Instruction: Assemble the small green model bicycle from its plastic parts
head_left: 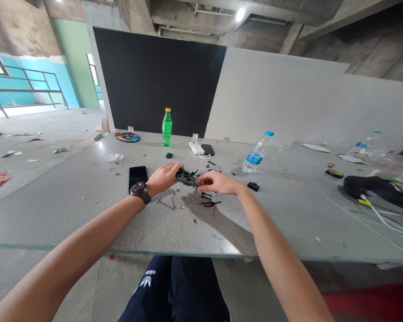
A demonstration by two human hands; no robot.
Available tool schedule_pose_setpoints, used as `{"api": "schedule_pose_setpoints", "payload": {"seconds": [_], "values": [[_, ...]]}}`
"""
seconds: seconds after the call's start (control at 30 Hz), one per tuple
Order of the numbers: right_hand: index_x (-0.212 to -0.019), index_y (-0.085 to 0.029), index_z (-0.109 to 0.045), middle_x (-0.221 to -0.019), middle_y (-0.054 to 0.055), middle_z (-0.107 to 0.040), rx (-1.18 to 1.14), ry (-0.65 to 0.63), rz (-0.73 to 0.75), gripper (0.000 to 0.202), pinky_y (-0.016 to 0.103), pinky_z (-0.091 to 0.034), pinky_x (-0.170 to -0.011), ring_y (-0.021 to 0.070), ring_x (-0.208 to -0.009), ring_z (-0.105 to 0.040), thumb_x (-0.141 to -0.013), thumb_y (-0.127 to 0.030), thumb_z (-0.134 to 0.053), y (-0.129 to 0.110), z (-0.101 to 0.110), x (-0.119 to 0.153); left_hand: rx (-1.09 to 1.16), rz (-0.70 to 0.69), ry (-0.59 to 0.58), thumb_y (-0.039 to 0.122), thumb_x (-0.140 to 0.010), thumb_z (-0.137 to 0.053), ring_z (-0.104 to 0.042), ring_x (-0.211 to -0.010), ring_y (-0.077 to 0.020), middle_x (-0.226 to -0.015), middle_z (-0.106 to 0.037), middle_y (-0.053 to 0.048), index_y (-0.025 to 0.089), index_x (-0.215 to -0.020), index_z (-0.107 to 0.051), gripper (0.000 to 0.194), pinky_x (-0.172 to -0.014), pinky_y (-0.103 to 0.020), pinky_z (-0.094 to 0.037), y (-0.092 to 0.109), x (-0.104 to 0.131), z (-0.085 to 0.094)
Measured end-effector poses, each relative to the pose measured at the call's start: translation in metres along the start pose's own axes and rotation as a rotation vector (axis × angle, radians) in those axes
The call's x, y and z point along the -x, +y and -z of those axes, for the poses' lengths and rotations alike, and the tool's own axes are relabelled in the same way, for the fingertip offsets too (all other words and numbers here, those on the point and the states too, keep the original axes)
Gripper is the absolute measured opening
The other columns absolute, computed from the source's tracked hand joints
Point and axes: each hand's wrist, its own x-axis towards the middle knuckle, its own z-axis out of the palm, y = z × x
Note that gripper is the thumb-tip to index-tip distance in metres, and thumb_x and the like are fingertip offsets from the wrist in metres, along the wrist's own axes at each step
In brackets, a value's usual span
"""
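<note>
A tangled bundle of dark green and black strands (186, 177), wire-like in look, is held just above the table. My left hand (164, 180), with a dark watch (140, 192) on its wrist, is closed on the bundle's left end. At the right end my right hand (216, 182) has its fingers pinched together, touching or very near the strands. Whatever lies between those fingertips is too small to make out. Small dark scraps (211, 203) lie on the table below my right hand. A black phone (137, 176) lies beside my left hand.
A green bottle (167, 129), a small green block (169, 155), a white power bank (196, 148) and a paint palette (127, 137) lie toward the back. Right of my hands are a tilted clear bottle (255, 157) and a small black block (253, 186). A black-and-white panel (161, 80) stands behind.
</note>
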Motion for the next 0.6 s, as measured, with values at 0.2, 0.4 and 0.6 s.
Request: {"api": "schedule_pose_setpoints", "payload": {"seconds": [0.2,0.4,0.6], "values": [[-0.095,-0.021,-0.074,-0.087,0.005,-0.073,-0.303,0.502,0.034,0.031,0.036,-0.055,-0.074,0.0179,-0.077,-0.066,-0.080,-0.048,-0.077,0.017,-0.007,-0.015,-0.019,-0.051,-0.038,0.023,-0.096,-0.056,-0.064,-0.100,-0.0245,-0.103,-0.068,-0.011,0.017,-0.125,-0.049,0.030,-0.083,-0.038,-0.055,0.008,-0.002,-0.003],[-0.100,-0.022,-0.073,-0.092,0.006,-0.073,-0.471,0.504,0.028,0.036,0.041,-0.061,-0.079,0.0208,-0.079,-0.071,-0.075,-0.046,-0.082,0.014,-0.022,-0.023,-0.029,-0.057,-0.090,0.018,-0.095,-0.053,-0.063,-0.101,-0.0241,-0.105,-0.067,-0.011,0.017,-0.126,-0.049,0.031,-0.084,-0.038,-0.055,0.015,-0.003,-0.003],[-0.109,-0.021,-0.073,-0.093,0.006,-0.075,-0.385,0.474,0.062,0.038,0.042,-0.058,-0.087,0.0210,-0.086,-0.070,-0.077,-0.041,-0.080,0.010,-0.020,-0.022,-0.032,-0.037,-0.096,0.017,-0.095,-0.055,-0.063,-0.101,-0.0242,-0.106,-0.067,-0.011,0.017,-0.126,-0.049,0.032,-0.083,-0.037,-0.055,0.015,-0.003,-0.003]]}}
